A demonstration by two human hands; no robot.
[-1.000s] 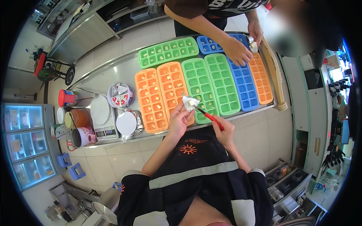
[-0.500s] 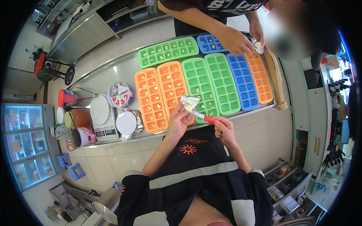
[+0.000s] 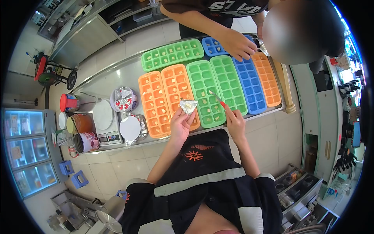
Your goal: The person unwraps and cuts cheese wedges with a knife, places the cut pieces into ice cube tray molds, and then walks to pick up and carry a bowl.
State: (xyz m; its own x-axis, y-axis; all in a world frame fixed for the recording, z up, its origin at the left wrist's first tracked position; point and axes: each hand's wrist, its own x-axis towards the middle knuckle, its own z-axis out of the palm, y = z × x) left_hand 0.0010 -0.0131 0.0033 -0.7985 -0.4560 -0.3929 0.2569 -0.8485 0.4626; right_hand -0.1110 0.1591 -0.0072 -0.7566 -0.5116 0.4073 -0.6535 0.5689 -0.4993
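Note:
My left hand [image 3: 180,125] is closed around an opened foil wrapper with a pale cheese wedge [image 3: 188,106], held over the near end of an orange ice cube tray [image 3: 170,80]. In my right hand [image 3: 236,123] is a knife [image 3: 220,102] with a red handle. Its tip reaches over the green ice cube tray [image 3: 201,76], and a small pale piece is at the blade's end. Pale cubes lie in several of that tray's near compartments; its far ones look bare. Another orange tray [image 3: 152,97] on the left holds a pale cube in many compartments.
Across the steel table [image 3: 122,78], a co-worker's hand [image 3: 239,45] is above the blue trays [image 3: 251,85]. A scale [image 3: 109,136], a tub of foil wedges [image 3: 124,99], a white round lid [image 3: 130,128] and jars [image 3: 82,121] stand left. A rolled tan item [image 3: 286,85] edges the right end.
My right hand has moved the knife away from the wedge, rightward and up over the green tray. My left hand has shifted slightly left and down with the foil. The co-worker's head has leaned in.

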